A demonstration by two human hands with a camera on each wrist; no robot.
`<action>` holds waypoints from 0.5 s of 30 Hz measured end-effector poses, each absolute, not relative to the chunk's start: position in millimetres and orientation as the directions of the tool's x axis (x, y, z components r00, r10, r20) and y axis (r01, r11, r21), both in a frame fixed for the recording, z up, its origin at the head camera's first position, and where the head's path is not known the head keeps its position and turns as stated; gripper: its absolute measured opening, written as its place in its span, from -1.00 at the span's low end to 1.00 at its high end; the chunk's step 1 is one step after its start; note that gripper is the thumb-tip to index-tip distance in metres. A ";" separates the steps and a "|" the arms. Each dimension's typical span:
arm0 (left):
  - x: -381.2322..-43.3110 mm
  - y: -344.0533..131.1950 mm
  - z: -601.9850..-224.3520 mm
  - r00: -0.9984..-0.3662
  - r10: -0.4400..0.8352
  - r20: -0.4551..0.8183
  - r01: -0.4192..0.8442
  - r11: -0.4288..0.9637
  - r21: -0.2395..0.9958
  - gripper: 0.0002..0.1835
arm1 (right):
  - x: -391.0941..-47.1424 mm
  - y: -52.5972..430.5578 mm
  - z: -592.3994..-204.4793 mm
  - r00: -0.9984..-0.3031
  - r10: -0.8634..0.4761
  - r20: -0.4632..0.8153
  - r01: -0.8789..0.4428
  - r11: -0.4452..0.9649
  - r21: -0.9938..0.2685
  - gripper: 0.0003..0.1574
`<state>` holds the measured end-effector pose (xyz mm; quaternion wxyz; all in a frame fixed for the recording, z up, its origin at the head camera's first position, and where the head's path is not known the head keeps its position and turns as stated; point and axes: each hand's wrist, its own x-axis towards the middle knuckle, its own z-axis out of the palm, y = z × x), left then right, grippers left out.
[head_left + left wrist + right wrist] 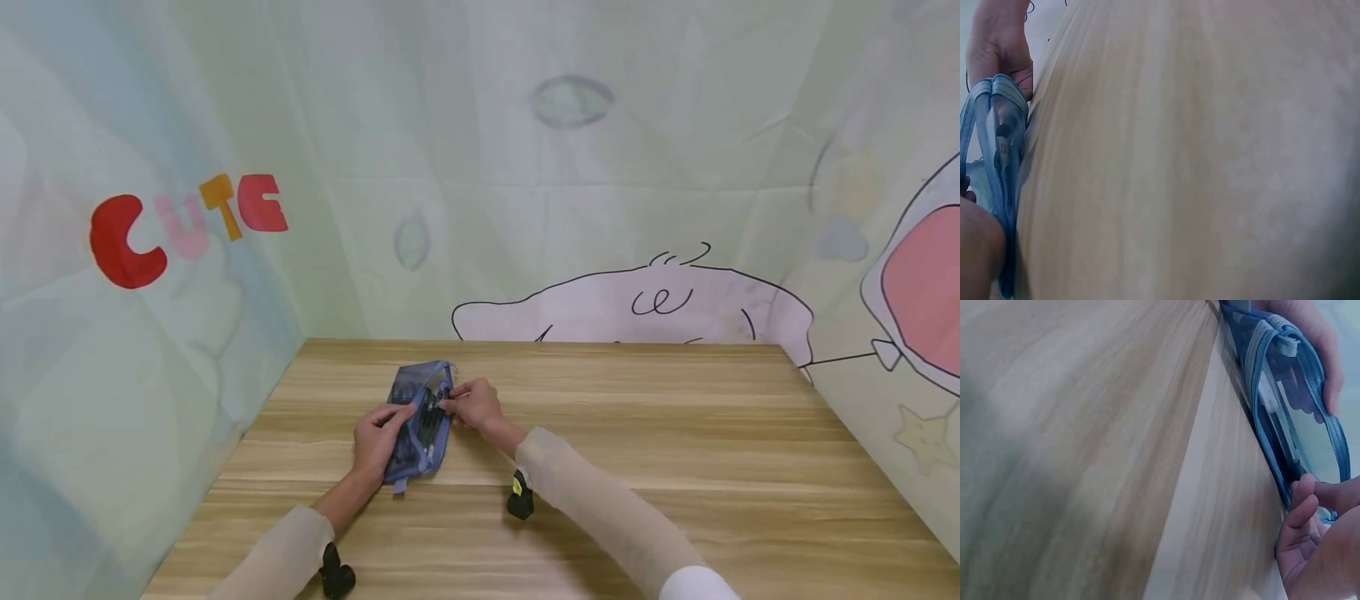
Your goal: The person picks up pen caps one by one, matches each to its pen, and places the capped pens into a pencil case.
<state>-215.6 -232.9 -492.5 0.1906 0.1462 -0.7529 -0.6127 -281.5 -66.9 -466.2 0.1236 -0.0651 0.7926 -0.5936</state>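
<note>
A blue see-through zip pencil case (411,457) lies on the table at the left of centre, its zip undone and its mouth spread wide. Several dark pens (431,421) show inside. With thumb and fingers, my left hand (375,440) pinches the left rim of the mouth. My right hand (477,405) is at the opposite rim, near the far end, thumb and forefinger pinched together there. From the right wrist, the zip edge (1259,381) stands in an arch, and the right fingertips (1305,490) sit at the lower end of the mouth.
The wood-grain table (675,433) runs out to both sides of the case. Printed fabric walls (480,167) rise behind it and at the left and right. Small black devices (520,497) hang at both wrists, below the light sleeves (600,508).
</note>
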 end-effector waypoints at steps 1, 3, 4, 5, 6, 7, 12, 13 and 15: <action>-215.9 -232.9 -492.9 -0.884 -0.456 0.107 0.012 0.206 0.979 -0.78 | -280.7 -66.1 -465.6 -0.959 -0.254 -0.123 0.048 0.282 -0.958 -0.69; -216.2 -232.5 -492.7 -0.884 -0.455 0.107 0.012 0.208 0.978 -0.77 | -279.2 -64.1 -464.7 -0.956 -0.260 -0.137 0.060 0.285 -0.957 -0.65; -216.2 -232.2 -492.5 -0.885 -0.454 0.107 0.011 0.210 0.978 -0.77 | -278.4 -63.0 -464.6 -0.953 -0.267 -0.145 0.061 0.298 -0.953 -0.63; -216.6 -231.9 -492.4 -0.885 -0.453 0.107 0.011 0.209 0.978 -0.77 | -277.6 -61.6 -464.5 -0.949 -0.277 -0.152 0.060 0.313 -0.948 -0.60; -216.8 -231.7 -492.3 -0.886 -0.452 0.105 0.010 0.209 0.978 -0.77 | -276.3 -60.5 -463.8 -0.944 -0.289 -0.161 0.060 0.329 -0.942 -0.57; -217.2 -231.5 -492.1 -0.886 -0.452 0.103 0.007 0.209 0.978 -0.76 | -275.1 -59.4 -463.1 -0.938 -0.302 -0.173 0.062 0.345 -0.937 -0.54; -217.7 -232.6 -489.8 -0.888 -0.455 0.062 -0.039 0.209 0.977 -0.73 | -266.4 -57.6 -459.0 -0.908 -0.358 -0.218 0.079 0.364 -0.928 -0.41; -217.7 -233.1 -489.1 -0.888 -0.457 0.045 -0.058 0.207 0.977 -0.72 | -264.6 -57.8 -458.4 -0.903 -0.364 -0.227 0.087 0.362 -0.928 -0.39; -217.8 -234.0 -487.3 -0.889 -0.458 -0.001 -0.105 0.201 0.974 -0.70 | -261.5 -58.7 -457.9 -0.900 -0.367 -0.237 0.095 0.365 -0.926 -0.34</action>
